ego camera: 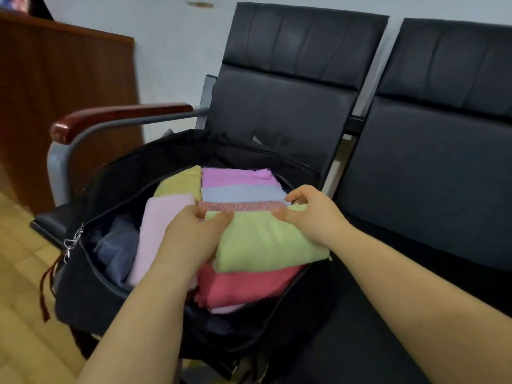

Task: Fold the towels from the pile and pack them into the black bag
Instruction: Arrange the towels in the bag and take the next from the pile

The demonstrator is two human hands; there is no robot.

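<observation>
Packing step: both hands, left hand (pixel 194 231) and right hand (pixel 310 214), grip the folded green towel (pixel 266 242) with curled fingers, atop the stack inside the black bag (pixel 91 286). Next, it likely needs pressing down flat.

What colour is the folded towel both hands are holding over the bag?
Light green towel, gripped by the left hand and right hand; seen in the head view.
</observation>
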